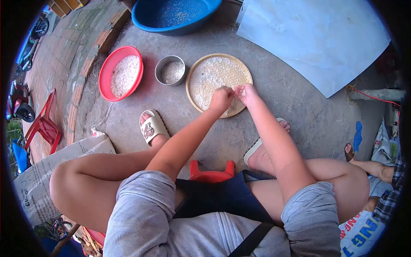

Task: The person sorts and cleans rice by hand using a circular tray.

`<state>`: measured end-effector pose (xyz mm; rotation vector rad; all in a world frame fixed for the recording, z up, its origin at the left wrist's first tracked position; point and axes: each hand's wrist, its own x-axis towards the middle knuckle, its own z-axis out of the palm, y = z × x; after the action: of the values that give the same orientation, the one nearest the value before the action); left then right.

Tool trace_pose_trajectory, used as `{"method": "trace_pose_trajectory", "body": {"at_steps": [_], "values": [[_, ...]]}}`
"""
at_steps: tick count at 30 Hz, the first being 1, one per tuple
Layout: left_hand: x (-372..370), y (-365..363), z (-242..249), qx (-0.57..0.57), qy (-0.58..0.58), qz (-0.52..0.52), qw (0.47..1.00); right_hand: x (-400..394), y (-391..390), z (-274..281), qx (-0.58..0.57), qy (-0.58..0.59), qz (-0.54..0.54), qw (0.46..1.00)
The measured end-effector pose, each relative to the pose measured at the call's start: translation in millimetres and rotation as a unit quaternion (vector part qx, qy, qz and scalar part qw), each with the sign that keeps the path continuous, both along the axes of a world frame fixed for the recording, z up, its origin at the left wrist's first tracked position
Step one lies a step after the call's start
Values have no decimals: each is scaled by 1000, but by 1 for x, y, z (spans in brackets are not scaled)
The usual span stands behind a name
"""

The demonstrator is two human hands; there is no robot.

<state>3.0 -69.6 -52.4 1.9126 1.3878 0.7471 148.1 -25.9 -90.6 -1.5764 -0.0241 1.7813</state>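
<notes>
Rice grains [212, 77] lie spread in a thin layer across the round woven tray [195, 70], which sits flat on the concrete floor [299, 107] just ahead of the person's feet. Both hands meet over the tray's near edge. The left hand [221, 98] is curled into a loose fist with the fingertips tucked down into the grain; whether it pinches anything I cannot tell. The right hand [246, 92] is beside it, almost touching, fingers bunched and pointing down at the rice.

The grain looks dry, light and loose, so it would slip between fingers and is best taken in small pinches or scooped with a cupped palm. The tray seems stiff but light, and its raised rim is the natural place to hold it. Being round and flat, it has no long axis and faces straight up.

Just left of the tray stands a small metal pot [165, 64] holding some rice, and left of that a red basin [107, 73] with more, tilted on the brick edge. A blue tub [145, 21] sits at the far side, with a pale sheet [317, 38] to its right. 1 sandal [153, 126] rests near the tray.
</notes>
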Motion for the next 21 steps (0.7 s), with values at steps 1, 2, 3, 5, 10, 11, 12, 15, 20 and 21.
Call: {"method": "trace_pose_trajectory", "body": {"at_steps": [1,2,3,5,10,11,12,15,20,21], "values": [[0,6,5,21,-37,43,998,1,-1,4,-1,0,-1,1000],[-1,13,11,-18,-43,68,997,2,-1,9,-9,16,-9,1000],[0,18,19,-19,-42,68,997,2,-1,13,-16,32,-17,999],[2,25,35,-16,-83,86,993,1,-2,15,-14,53,-21,998],[3,43,51,-31,0,-20,999,-8,-2,43,-42,71,-106,991],[-1,46,52,20,-4,-4,1000,-7,-1,40,-44,70,-107,991],[-6,52,47,15,26,3,1000,-4,3,29,-36,98,-113,988],[-19,51,31,36,98,-4,994,4,5,17,-20,125,-101,987],[-25,26,-3,121,182,-83,972,10,-1,11,-11,66,-43,997],[-23,21,-6,119,181,-85,973,11,-2,9,-13,65,-45,997]]}}
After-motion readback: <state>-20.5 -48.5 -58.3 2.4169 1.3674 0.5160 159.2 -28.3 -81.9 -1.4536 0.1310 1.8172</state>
